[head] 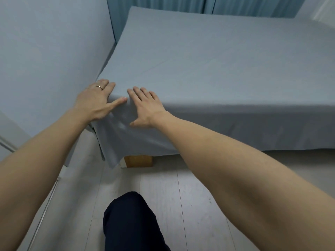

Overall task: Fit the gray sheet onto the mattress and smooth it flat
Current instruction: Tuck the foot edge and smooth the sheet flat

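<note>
In the head view you're at the smoothing step: the gray sheet (pixel 208 66) lies draped over the mattress, filling the upper right. Your left hand (pixel 96 101) and right hand (pixel 145 107) press flat at centre left, fingers straight and slightly spread, cloth directly beneath them. Next, tuck the loose corner hanging below.

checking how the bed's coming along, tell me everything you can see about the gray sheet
The gray sheet is plain blue-gray cloth spread over the whole bed top, mostly flat with a faint diagonal crease. Its near edge hangs loose down the side, untucked, bunching into folds at the near-left corner by the wall. The left hand and right hand press flat on that corner, fingers straight.
</note>
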Tool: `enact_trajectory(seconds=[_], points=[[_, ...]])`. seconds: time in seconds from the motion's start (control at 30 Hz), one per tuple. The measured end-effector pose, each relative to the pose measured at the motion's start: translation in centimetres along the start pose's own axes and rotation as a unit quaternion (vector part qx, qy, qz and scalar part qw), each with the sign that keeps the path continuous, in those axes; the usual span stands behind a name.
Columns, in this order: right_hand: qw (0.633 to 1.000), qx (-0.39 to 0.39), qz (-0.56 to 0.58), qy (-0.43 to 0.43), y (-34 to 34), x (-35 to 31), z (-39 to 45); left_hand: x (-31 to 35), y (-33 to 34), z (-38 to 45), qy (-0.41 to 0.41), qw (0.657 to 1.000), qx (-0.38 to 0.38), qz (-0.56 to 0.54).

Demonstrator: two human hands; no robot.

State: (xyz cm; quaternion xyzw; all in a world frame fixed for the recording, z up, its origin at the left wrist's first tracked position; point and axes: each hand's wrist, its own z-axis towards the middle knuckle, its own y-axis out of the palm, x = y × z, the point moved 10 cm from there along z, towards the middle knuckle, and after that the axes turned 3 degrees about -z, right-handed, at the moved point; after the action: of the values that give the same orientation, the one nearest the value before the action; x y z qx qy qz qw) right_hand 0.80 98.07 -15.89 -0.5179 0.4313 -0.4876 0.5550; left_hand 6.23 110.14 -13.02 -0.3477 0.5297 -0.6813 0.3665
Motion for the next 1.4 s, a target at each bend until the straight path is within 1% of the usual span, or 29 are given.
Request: enact_trajectory(seconds=[0.13,0.2,0.3,0.37,0.43,0.5,0.57,0.63,0.73,0.83,0.93,1.0,1.07,1.13,1.17,1.2,1.23,1.3,1.4], points=[[1.0,-0.011,0.0,-0.008,0.0,0.1,0.0,0.2,-0.1,-0.2,0.01,1.0,0.011,0.004],[1.0,-0.014,0.005,-0.018,-0.5,0.3,-0.1,0.1,0.0,0.2,0.01,1.0,-0.004,0.015],[1.0,0.009,-0.001,-0.001,-1.3,1.4,-0.5,-0.6,0.2,0.9,0.006,0.999,-0.015,0.044],[1.0,0.005,-0.001,0.021,-0.9,2.7,-1.0,-0.9,0.4,0.9,0.006,1.0,0.001,0.03],[0.999,-0.027,-0.005,0.019,-0.3,3.6,-1.5,-1.0,0.8,0.8,-0.003,1.0,0.006,-0.006],[0.999,-0.048,0.009,0.007,-0.4,3.9,-1.9,-0.9,0.9,1.1,-0.011,0.999,-0.031,-0.006],[0.999,-0.041,0.033,0.008,-1.3,4.2,-1.8,-1.2,0.8,1.5,-0.024,0.997,-0.066,0.027],[0.999,-0.022,0.037,0.026,-2.3,4.9,-1.9,-1.1,0.4,1.9,-0.038,0.996,-0.063,0.044],[0.998,-0.026,0.025,0.048,-2.4,7.0,-2.9,-0.6,0.7,1.8,-0.065,0.997,-0.046,0.011],[0.996,-0.076,0.024,0.05,-0.9,8.5,-4.0,-1.0,2.0,1.8,-0.079,0.994,-0.066,-0.019],[0.995,-0.077,0.032,0.05,-0.4,8.9,-4.5,-1.3,2.3,2.0,-0.073,0.993,-0.084,-0.025],[0.995,-0.076,0.041,0.054,-0.3,8.9,-4.4,-1.5,2.5,1.9,-0.085,0.989,-0.117,-0.008],[0.995,-0.076,0.045,0.053,-0.4,8.8,-4.4,-0.9,1.8,2.0,-0.094,0.988,-0.12,0.021],[0.995,-0.062,0.054,0.058,-1.0,9.2,-4.7,2.3,-0.1,2.5,-0.054,0.996,-0.061,0.03],[0.995,-0.051,0.057,0.065,-1.5,9.5,-4.9,4.6,-1.1,2.6,-0.02,0.999,-0.025,0.016],[0.995,-0.041,0.056,0.075,-1.9,10.3,-5.3,7.4,-1.6,2.8,0.018,1.0,-0.005,-0.004],[0.994,-0.035,0.054,0.086,-2.4,11.2,-6.0,10.4,-1.4,3.0,0.051,0.998,-0.004,-0.024],[0.992,-0.035,0.049,0.11,-3.1,13.7,-8.1,16.7,-0.1,3.7,0.112,0.992,-0.03,-0.048],[0.983,-0.033,0.034,0.176,-4.4,19.7,-13.7,26.5,2.0,4.6,0.199,0.975,-0.058,-0.082]])
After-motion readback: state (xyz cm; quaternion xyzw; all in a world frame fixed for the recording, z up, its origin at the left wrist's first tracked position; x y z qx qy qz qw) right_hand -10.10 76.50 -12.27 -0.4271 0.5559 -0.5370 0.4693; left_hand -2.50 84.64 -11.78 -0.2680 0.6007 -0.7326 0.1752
